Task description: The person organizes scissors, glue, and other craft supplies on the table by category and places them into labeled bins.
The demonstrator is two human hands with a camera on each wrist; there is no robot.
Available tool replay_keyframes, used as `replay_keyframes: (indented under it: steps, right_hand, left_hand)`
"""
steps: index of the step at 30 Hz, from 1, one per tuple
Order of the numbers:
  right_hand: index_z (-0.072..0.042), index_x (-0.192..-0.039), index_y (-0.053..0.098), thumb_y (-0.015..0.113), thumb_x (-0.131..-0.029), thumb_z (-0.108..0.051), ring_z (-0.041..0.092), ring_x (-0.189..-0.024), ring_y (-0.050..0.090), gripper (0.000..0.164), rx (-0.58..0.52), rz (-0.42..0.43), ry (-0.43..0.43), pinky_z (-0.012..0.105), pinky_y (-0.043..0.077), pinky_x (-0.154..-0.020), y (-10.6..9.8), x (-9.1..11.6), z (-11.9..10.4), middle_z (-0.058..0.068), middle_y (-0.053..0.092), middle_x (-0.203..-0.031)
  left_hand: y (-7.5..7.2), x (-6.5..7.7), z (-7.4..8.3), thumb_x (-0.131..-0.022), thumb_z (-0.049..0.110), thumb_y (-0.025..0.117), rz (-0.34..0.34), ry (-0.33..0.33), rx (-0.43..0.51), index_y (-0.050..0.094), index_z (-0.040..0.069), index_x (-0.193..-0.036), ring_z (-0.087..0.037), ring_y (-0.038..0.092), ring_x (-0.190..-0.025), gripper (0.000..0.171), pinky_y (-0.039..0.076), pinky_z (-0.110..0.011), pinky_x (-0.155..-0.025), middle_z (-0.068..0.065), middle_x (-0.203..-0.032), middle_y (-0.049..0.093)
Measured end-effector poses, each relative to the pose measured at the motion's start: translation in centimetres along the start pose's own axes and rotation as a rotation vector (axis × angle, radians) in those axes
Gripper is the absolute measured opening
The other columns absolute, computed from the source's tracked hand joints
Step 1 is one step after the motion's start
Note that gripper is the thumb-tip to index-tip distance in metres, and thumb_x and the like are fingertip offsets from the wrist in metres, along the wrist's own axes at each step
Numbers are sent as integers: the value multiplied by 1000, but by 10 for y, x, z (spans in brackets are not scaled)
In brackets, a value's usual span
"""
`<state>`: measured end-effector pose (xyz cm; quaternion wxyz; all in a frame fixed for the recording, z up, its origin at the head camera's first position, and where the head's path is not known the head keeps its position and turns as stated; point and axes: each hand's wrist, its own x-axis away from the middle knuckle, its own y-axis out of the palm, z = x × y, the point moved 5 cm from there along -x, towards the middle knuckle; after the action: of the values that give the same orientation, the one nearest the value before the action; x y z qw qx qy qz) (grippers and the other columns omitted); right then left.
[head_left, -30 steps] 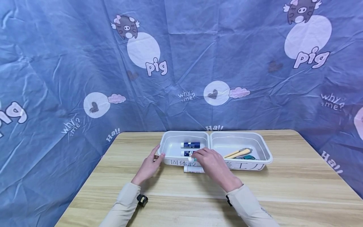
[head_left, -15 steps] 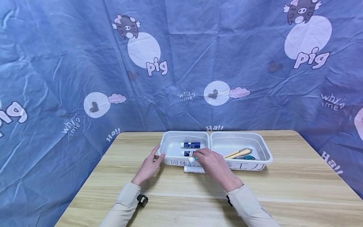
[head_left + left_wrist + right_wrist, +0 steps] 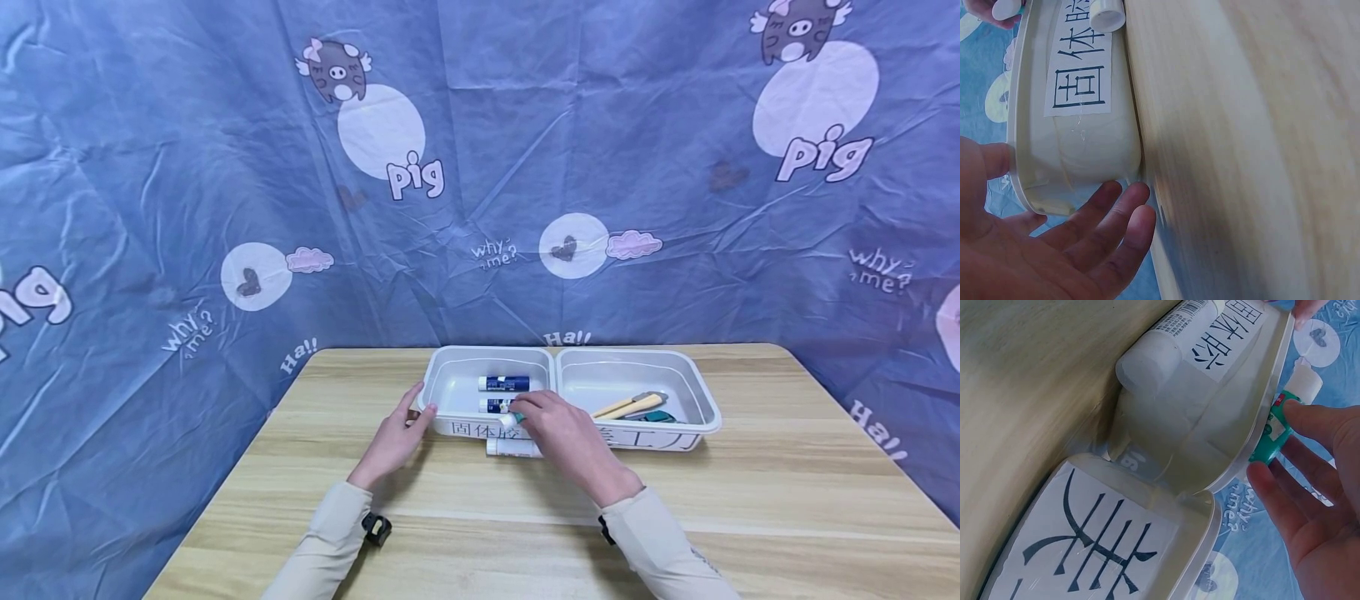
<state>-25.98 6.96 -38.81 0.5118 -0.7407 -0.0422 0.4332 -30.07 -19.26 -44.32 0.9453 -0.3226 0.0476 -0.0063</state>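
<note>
In the head view my left hand (image 3: pixel 392 446) touches the left corner of a pale plastic bin (image 3: pixel 457 387), thumb at the rim and fingers loosely along its end wall. My right hand (image 3: pixel 566 437) pinches a green glue stick with a white cap (image 3: pixel 1275 428) between thumb and fingers, over the bin's front rim. Two blue glue sticks lie inside that bin, a rear one (image 3: pixel 506 383) and a front one (image 3: pixel 493 406) partly hidden by my right hand. A larger white glue stick (image 3: pixel 513 448) lies on the table against the bin's labelled front.
A second pale bin (image 3: pixel 693 387) adjoins on the right, holding yellow-handled utility knives (image 3: pixel 630 407) and a dark green item (image 3: pixel 657 417). Both bins carry printed labels in front. Behind the wooden table (image 3: pixel 480 533) hangs a blue printed cloth (image 3: pixel 480 167).
The green glue stick has turned slightly in my right fingers, showing a little more green. My left hand and the bins stay in place.
</note>
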Motion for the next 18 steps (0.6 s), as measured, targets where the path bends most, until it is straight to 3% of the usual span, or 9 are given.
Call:
replay_keyframes:
  steps: [10, 18]
  right_hand:
    - [-10, -120, 74, 80, -89, -8, 28, -117, 68, 32, -14, -17, 33, 42, 56, -97, -1, -1, 2, 11, 71, -127]
    - [-12, -112, 75, 82, -87, -8, 26, -116, 66, 26, -14, 4, 27, 40, 58, -94, -2, 0, 4, 9, 70, -125]
  left_hand:
    - [1, 0, -1, -106, 39, 55, -14, -11, 17, 30, 15, -162, -24, 67, -86, 66, 54, -35, -74, -20, -117, 69]
    - [0, 0, 0, -105, 40, 55, -11, -10, 16, 31, 15, -162, -24, 67, -88, 66, 54, -36, -77, -19, -116, 70]
